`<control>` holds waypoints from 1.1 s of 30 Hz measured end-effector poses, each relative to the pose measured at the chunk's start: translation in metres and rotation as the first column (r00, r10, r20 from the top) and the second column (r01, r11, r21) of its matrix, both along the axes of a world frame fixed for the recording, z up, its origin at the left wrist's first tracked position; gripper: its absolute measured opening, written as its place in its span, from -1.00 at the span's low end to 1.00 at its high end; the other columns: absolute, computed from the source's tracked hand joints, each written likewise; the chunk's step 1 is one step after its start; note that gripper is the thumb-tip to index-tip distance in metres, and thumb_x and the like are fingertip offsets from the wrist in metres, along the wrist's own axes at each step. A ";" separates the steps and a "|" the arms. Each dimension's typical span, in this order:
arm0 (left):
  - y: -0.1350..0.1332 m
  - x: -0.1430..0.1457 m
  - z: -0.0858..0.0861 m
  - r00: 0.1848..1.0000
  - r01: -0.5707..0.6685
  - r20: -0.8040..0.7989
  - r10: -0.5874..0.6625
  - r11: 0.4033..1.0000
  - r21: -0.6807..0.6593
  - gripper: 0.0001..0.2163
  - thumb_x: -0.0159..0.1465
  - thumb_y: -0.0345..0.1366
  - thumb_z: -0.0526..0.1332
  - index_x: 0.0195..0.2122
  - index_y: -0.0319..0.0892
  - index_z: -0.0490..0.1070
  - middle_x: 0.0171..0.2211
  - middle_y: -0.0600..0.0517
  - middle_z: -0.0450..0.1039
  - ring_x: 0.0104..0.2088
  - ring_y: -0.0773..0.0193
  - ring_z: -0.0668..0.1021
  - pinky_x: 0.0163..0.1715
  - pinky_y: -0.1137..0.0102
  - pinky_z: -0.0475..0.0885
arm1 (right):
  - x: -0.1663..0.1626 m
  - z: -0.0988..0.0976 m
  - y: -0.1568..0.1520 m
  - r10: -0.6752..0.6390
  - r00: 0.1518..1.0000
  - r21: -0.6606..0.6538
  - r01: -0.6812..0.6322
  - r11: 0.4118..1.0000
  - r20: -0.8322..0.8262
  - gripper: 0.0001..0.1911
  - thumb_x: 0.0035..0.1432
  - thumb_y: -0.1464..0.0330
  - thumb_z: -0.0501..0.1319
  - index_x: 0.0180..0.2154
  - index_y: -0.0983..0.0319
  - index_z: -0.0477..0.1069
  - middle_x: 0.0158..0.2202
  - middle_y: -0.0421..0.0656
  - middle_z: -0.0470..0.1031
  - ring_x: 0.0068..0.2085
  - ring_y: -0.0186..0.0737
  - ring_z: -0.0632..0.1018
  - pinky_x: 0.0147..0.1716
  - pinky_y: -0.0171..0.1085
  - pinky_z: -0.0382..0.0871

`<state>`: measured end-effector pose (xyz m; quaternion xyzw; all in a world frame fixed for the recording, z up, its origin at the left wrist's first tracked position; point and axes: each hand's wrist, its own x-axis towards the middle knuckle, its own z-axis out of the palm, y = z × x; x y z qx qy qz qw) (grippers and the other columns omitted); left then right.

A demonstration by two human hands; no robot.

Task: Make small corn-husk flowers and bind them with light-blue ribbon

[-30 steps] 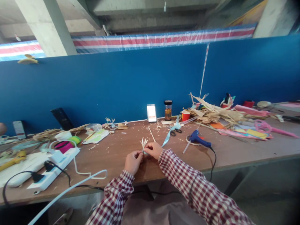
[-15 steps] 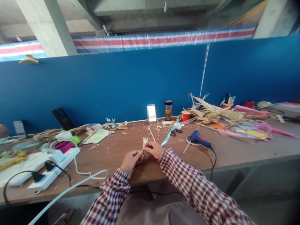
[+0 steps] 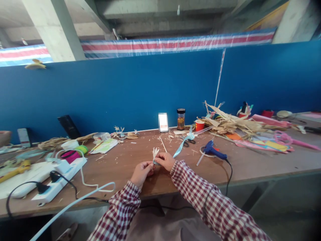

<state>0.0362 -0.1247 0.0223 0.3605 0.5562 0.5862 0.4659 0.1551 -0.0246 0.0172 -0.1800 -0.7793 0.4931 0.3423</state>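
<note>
A small pale flower of dried husk strips [image 3: 155, 152] stands upright between my hands, its petals spread at the top. Its base is pinched by the fingertips of my left hand [image 3: 140, 173]. From the other side, my right hand [image 3: 165, 160] closes thumb and finger on the flower's neck, where a bit of light blue ribbon shows. Behind that hand a longer light blue ribbon [image 3: 179, 149] runs back over dark-handled scissors [image 3: 192, 141]; whether it joins the piece at the flower is hidden. A blue glue gun [image 3: 213, 149] lies to the right.
Dried husks [image 3: 233, 121] are heaped at the back right, beside a red cup [image 3: 199, 125] and a dark-lidded jar [image 3: 181, 119]. A lit phone [image 3: 163, 123] leans on the blue partition [image 3: 130, 90]. Left are a white power strip [image 3: 60, 182] and cables. Pink scissors [image 3: 283, 137] lie far right.
The view has shifted slightly. Both hands keep their pinch on the flower, and its petals look a little more spread and turned.
</note>
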 end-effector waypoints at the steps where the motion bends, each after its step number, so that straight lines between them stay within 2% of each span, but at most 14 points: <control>1: 0.000 0.000 0.000 1.000 0.007 0.004 -0.007 1.000 0.001 -0.70 -0.12 -0.17 0.32 -0.43 -0.29 0.43 -0.55 0.07 0.40 -0.58 0.48 0.38 -0.53 0.55 0.33 | 0.000 0.000 0.001 -0.007 1.000 0.003 0.007 1.000 0.003 -0.77 0.02 0.26 0.13 -0.49 0.31 0.37 -0.60 -0.26 0.27 -0.55 -0.42 0.25 -0.53 -0.40 0.14; 5: -0.001 -0.001 0.002 1.000 0.006 0.019 -0.006 1.000 -0.006 -0.68 -0.09 -0.15 0.30 -0.37 -0.28 0.44 -0.52 0.04 0.42 -0.54 0.43 0.42 -0.50 0.51 0.36 | 0.000 -0.001 0.002 -0.039 0.999 0.019 0.039 0.999 0.008 -0.76 0.01 0.25 0.14 -0.50 0.32 0.37 -0.62 -0.27 0.25 -0.56 -0.42 0.23 -0.55 -0.40 0.11; 8: -0.001 0.000 0.001 1.000 -0.008 0.011 0.008 1.000 -0.007 -0.70 -0.06 -0.13 0.28 -0.41 -0.28 0.44 -0.54 0.04 0.42 -0.57 0.44 0.41 -0.51 0.51 0.36 | 0.000 -0.001 0.001 -0.040 0.999 0.027 0.040 0.999 0.006 -0.77 0.01 0.26 0.14 -0.50 0.32 0.37 -0.60 -0.27 0.27 -0.54 -0.42 0.25 -0.53 -0.39 0.13; 12: 0.002 0.002 -0.002 0.999 -0.029 -0.015 0.030 0.999 0.023 -0.72 -0.14 -0.18 0.34 -0.48 -0.28 0.43 -0.60 0.09 0.39 -0.60 0.47 0.37 -0.56 0.54 0.32 | 0.000 -0.001 0.000 -0.040 0.999 0.025 0.040 0.999 0.005 -0.77 0.00 0.26 0.15 -0.48 0.32 0.38 -0.60 -0.26 0.29 -0.54 -0.41 0.26 -0.53 -0.40 0.14; 19: 0.003 0.002 -0.007 0.995 -0.073 -0.059 0.077 0.995 0.064 -0.72 -0.11 -0.15 0.29 -0.47 -0.27 0.41 -0.62 0.09 0.38 -0.61 0.44 0.37 -0.56 0.50 0.31 | 0.001 0.000 -0.001 -0.015 1.000 0.015 0.015 1.000 0.009 -0.74 0.04 0.25 0.11 -0.46 0.32 0.40 -0.56 -0.24 0.35 -0.50 -0.39 0.32 -0.47 -0.39 0.20; 26: 0.006 0.004 -0.014 0.963 -0.141 -0.213 0.164 0.983 0.120 -0.76 -0.05 -0.16 0.24 -0.49 -0.26 0.41 -0.66 0.08 0.37 -0.64 0.39 0.37 -0.60 0.49 0.27 | 0.000 -0.001 -0.001 -0.050 0.997 0.000 0.050 0.999 0.052 -0.82 -0.03 0.31 0.16 -0.48 0.33 0.40 -0.61 -0.25 0.32 -0.55 -0.41 0.29 -0.53 -0.39 0.17; 33: 0.007 0.003 -0.024 0.896 -0.180 -0.374 0.239 0.966 0.185 -0.77 -0.01 -0.17 0.21 -0.46 -0.25 0.46 -0.59 0.02 0.44 -0.57 0.31 0.42 -0.55 0.46 0.28 | 0.000 -0.002 -0.001 -0.075 0.994 -0.014 0.077 0.997 0.073 -0.84 -0.06 0.34 0.17 -0.50 0.33 0.40 -0.62 -0.25 0.32 -0.55 -0.40 0.28 -0.54 -0.39 0.15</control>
